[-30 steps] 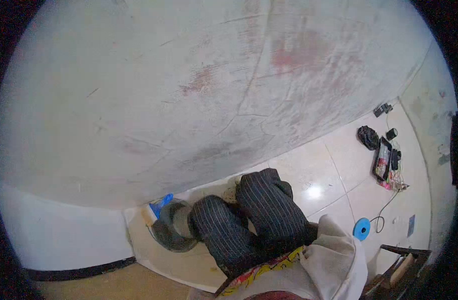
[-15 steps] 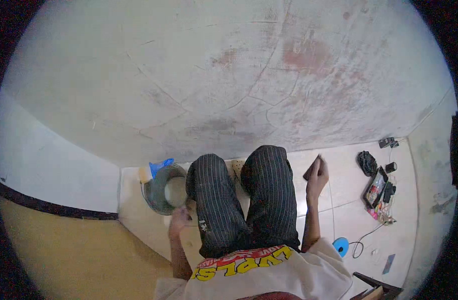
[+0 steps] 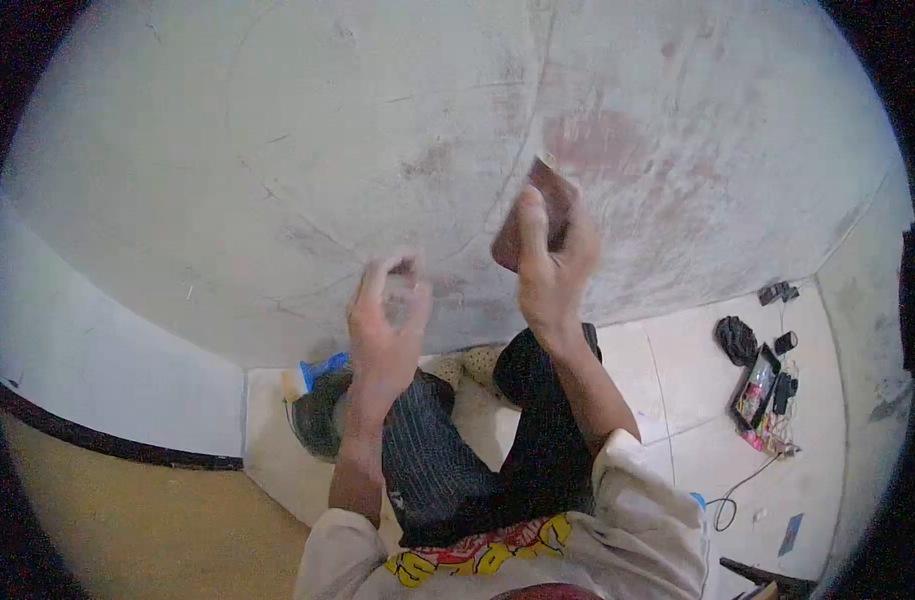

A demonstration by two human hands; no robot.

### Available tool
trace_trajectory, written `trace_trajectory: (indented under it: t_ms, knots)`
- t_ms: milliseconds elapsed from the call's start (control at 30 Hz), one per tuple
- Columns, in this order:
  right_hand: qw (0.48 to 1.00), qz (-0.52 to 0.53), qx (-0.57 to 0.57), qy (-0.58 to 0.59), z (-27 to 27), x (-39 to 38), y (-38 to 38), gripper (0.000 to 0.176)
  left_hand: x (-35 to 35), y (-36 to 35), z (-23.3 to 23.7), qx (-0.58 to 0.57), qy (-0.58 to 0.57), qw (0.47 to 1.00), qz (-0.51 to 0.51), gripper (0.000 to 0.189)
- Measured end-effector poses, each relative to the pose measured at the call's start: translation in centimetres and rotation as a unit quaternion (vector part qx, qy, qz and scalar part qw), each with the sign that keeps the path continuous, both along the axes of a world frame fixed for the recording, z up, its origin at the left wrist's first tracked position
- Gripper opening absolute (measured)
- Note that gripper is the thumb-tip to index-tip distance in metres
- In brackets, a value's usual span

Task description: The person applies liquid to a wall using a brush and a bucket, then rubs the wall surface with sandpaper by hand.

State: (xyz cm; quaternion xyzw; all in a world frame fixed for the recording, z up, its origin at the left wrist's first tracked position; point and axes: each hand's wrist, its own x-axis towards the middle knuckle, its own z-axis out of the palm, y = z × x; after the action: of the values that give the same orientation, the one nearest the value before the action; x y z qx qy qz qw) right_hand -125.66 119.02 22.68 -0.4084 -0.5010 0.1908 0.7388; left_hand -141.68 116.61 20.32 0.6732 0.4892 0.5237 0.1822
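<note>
Before the stained wall (image 3: pixel 447 130), my right hand (image 3: pixel 557 240) is raised, its thumb and fingers closed on a flat, dark reddish-brown piece (image 3: pixel 551 190) that looks like sandpaper. To its left and lower, my left hand (image 3: pixel 387 315) is also up, fingers curled, with a small dark thing at the blurred fingertips that I cannot make out. Whether either hand touches the wall is unclear. Both forearms rise above my bent knees in dark striped trousers (image 3: pixel 442 450).
A bucket (image 3: pixel 317 415) stands at the lower left, with a blue-handled brush (image 3: pixel 322 375) at its rim. On the right floor (image 3: pixel 627 365) lie a black bag (image 3: pixel 735 341), a black tray (image 3: pixel 754 388) of small items and a cable (image 3: pixel 725 505).
Both hands have risen from beside my knees to in front of the wall and moved inward. The brown piece has come up with my right hand. The view has shifted slightly.
</note>
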Motion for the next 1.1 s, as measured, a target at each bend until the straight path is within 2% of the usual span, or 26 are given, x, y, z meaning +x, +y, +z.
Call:
trace_trajectory:
  t_ms: [100, 133, 167, 200, 233, 267, 333, 433, 500, 567, 633, 700, 733, 800, 900, 967, 1033, 1067, 1100]
  knots:
    - [0.997, -0.004, 0.067, -0.040, 2.6, -1.9, 4.5, 0.023, 2.0, 4.3, 2.7, 0.073, -0.004, 0.997, 0.012, 0.025]
    - [0.997, -0.003, 0.070, -0.043, 3.4, -2.3, 6.6, 0.023, 2.5, 5.9, 3.8, 0.117, -0.060, 0.991, -0.005, 0.025]
    - [0.984, -0.069, 0.140, -0.084, 4.3, -2.6, 9.0, 0.023, 2.8, 7.5, 5.0, 0.161, -0.114, 0.980, -0.025, 0.025]
    - [0.961, -0.134, 0.211, -0.122, 5.5, -2.9, 10.1, 0.023, 2.9, 8.1, 6.5, 0.168, -0.113, 0.979, -0.027, 0.025]
    - [0.959, -0.137, 0.215, -0.122, 6.4, -2.9, 11.5, 0.023, 2.9, 9.1, 7.9, 0.225, -0.136, 0.965, -0.021, 0.023]
    - [0.939, -0.208, 0.216, -0.169, 7.8, -2.8, 12.3, 0.021, 2.9, 10.2, 8.8, 0.279, -0.161, 0.947, -0.014, 0.021]
    - [0.899, -0.304, 0.222, -0.222, 9.1, -3.2, 13.7, 0.016, 2.1, 12.6, 9.9, 0.283, -0.203, 0.937, -0.020, 0.018]
    - [0.865, -0.338, 0.269, -0.255, 8.4, -4.7, 14.8, 0.015, 0.6, 14.4, 10.6, 0.306, -0.261, 0.916, -0.014, 0.015]
    - [0.860, -0.325, 0.266, -0.290, 7.2, -5.9, 14.7, 0.011, -0.4, 14.2, 10.0, 0.323, -0.282, 0.903, -0.002, 0.015]
    - [0.830, -0.300, 0.297, -0.364, 7.5, -5.3, 14.2, 0.009, -0.7, 13.4, 9.7, 0.352, -0.317, 0.880, 0.032, 0.014]
    - [0.834, -0.342, 0.309, -0.303, 8.3, -3.6, 14.1, 0.016, -0.8, 13.4, 9.8, 0.364, -0.310, 0.878, 0.034, 0.014]
    - [0.866, -0.334, 0.301, -0.221, 9.0, -2.3, 14.2, 0.017, -1.0, 13.3, 9.7, 0.358, -0.265, 0.895, -0.004, 0.014]
    - [0.866, -0.331, 0.301, -0.224, 8.8, -2.7, 14.2, 0.017, -1.2, 13.3, 9.5, 0.358, -0.267, 0.895, -0.001, 0.014]
    - [0.827, -0.392, 0.284, -0.287, 8.2, -3.8, 14.6, 0.018, -1.4, 14.1, 9.1, 0.368, -0.261, 0.891, -0.033, 0.013]
    - [0.816, -0.315, 0.302, -0.380, 8.0, -6.1, 13.4, 0.016, -0.8, 12.7, 9.7, 0.331, -0.287, 0.899, 0.002, 0.013]
    - [0.817, -0.302, 0.339, -0.355, 8.1, -5.5, 13.5, 0.016, -0.9, 12.8, 9.9, 0.349, -0.275, 0.896, 0.004, 0.014]
    - [0.831, -0.361, 0.290, -0.309, 8.3, -3.5, 13.4, 0.015, -1.5, 12.6, 10.0, 0.367, -0.261, 0.893, 0.012, 0.014]
    - [0.871, -0.347, 0.242, -0.249, 8.5, -2.8, 13.5, 0.015, -1.7, 12.3, 10.2, 0.366, -0.274, 0.889, 0.021, 0.015]
    - [0.872, -0.345, 0.239, -0.252, 8.6, -2.8, 13.5, 0.015, -2.0, 11.9, 10.3, 0.362, -0.288, 0.886, 0.031, 0.015]
